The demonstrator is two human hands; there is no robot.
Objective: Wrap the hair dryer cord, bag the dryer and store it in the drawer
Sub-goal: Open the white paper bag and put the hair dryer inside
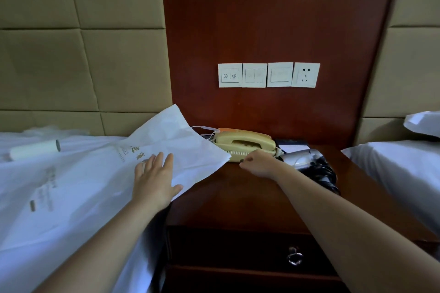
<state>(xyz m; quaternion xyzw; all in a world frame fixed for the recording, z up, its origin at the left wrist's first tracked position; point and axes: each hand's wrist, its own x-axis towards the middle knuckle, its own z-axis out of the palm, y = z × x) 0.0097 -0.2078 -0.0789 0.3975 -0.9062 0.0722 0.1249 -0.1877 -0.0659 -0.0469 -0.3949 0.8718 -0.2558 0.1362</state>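
A silver hair dryer point(301, 158) lies on the right of the wooden nightstand point(238, 197), its black cord point(327, 175) piled in loops beside it. A white printed bag point(181, 147) lies half on the left bed, one corner over the nightstand. My left hand point(154, 178) rests flat on the bag with fingers spread. My right hand point(258, 164) hovers over the nightstand, loosely curled, just left of the dryer and in front of the phone; it holds nothing I can see. The drawer point(250, 248) below, with a metal ring pull point(294, 257), is closed.
A yellowish telephone point(245, 144) sits at the back of the nightstand, with a dark notepad point(292, 145) behind the dryer. Switches and a socket point(269, 75) are on the wood panel. A white roll point(35, 150) lies on the left bed; another bed point(400, 164) stands at right.
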